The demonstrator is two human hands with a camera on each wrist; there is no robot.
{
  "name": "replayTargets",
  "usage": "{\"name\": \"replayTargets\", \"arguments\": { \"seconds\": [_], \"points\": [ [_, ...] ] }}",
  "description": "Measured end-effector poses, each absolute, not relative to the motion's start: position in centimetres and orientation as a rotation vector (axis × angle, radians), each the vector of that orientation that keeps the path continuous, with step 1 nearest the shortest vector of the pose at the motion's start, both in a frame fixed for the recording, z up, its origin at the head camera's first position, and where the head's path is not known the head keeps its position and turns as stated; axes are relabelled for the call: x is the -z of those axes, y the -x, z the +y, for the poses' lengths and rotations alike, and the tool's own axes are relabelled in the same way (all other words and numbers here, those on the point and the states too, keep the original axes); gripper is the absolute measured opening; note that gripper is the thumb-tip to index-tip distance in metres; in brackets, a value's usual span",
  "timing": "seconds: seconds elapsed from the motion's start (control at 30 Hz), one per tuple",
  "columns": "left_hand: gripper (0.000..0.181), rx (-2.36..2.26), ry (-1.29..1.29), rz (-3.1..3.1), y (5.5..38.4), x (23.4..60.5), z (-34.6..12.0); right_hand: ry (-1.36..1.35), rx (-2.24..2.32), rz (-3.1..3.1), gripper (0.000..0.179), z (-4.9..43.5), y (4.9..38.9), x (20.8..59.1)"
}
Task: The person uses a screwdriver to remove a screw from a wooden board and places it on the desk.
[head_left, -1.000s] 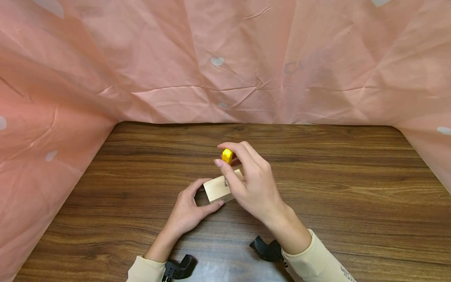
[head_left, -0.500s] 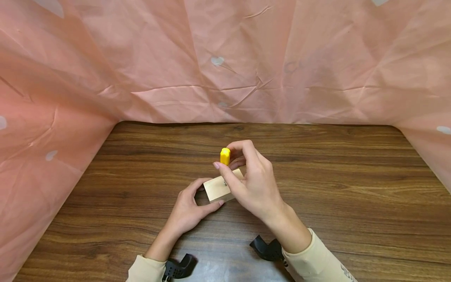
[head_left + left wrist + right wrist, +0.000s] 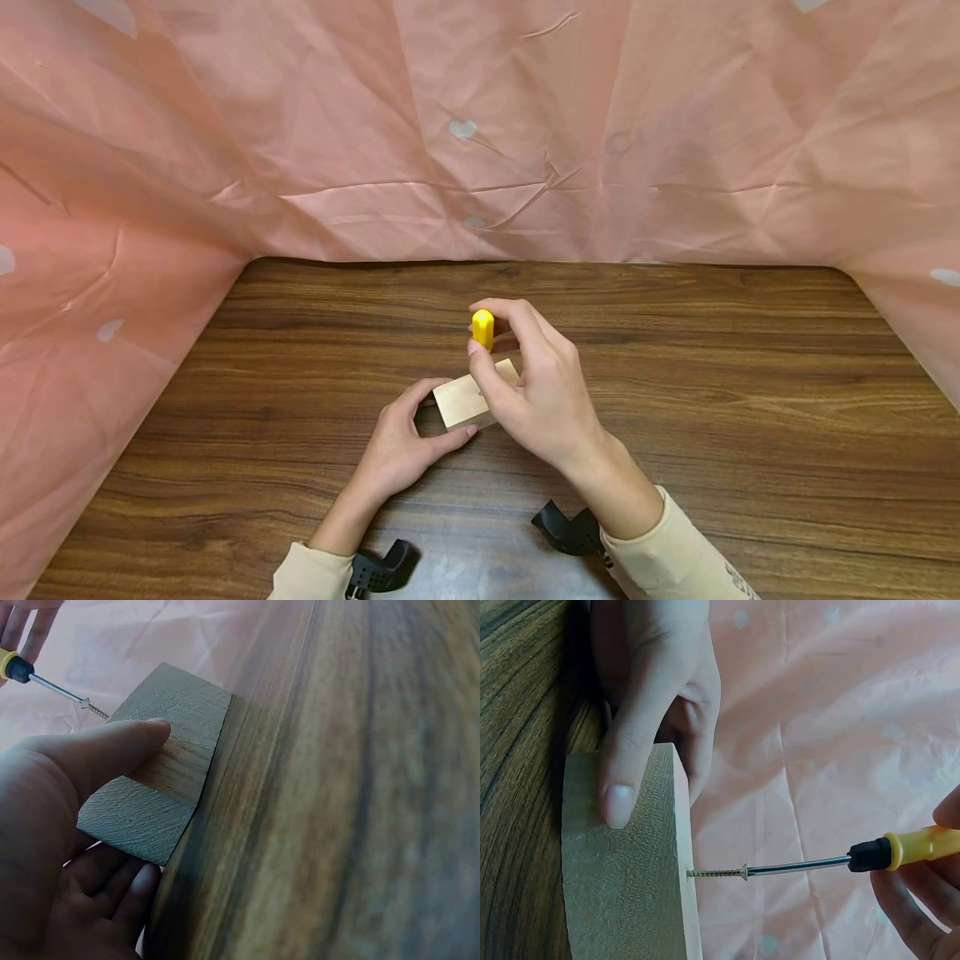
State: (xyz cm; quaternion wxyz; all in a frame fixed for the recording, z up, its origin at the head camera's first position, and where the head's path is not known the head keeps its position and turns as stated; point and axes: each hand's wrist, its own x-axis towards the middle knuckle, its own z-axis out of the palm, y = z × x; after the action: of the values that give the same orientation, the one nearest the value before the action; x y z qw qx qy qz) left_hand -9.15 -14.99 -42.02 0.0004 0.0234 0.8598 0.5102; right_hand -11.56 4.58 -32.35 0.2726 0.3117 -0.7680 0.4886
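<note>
A pale wooden block (image 3: 459, 402) lies on the table, and my left hand (image 3: 401, 442) grips its left end between thumb and fingers. From its top face stands a screw (image 3: 716, 873), its tip in the wood and most of its thread showing. The thin metal shaft of a screwdriver (image 3: 799, 865) meets the screw's head in line with it. My right hand (image 3: 536, 383) pinches the screwdriver's yellow handle (image 3: 483, 329) above the block, thumb on the near side. In the head view the right hand hides the shaft and the block's right end.
The brown wood-grain table (image 3: 712, 400) spreads around both hands. A pink cloth (image 3: 480, 125) with pale hearts hangs behind and at the sides. Black wrist mounts (image 3: 566, 529) sit below each hand near the front.
The right fingers have loosened from the yellow handle and closed around it again, with the handle shifting slightly. The left hand and block have stayed put.
</note>
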Motion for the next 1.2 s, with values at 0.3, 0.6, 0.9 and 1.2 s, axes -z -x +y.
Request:
{"name": "replayTargets", "arguments": {
  "seconds": [0.3,0.6,0.9,1.2],
  "points": [
    [0.055,-1.596,-0.080,2.704,9.21,42.10,-15.01,-0.823,-1.298,-2.107,0.038,4.54,11.57,32.40],
    [0.056,-1.604,-0.071,2.686,9.16,41.87,-15.07,-0.825,-1.402,-2.102,0.024,4.50,11.51,32.17],
    [0.055,-1.610,-0.083,2.691,9.18,42.17,-15.12,-0.804,-1.414,-2.158,0.023,4.50,11.53,32.21],
    [0.055,-1.614,-0.071,2.682,9.16,42.06,-15.04,-0.816,-1.355,-2.118,0.021,4.43,11.64,32.36]
  ]
}}
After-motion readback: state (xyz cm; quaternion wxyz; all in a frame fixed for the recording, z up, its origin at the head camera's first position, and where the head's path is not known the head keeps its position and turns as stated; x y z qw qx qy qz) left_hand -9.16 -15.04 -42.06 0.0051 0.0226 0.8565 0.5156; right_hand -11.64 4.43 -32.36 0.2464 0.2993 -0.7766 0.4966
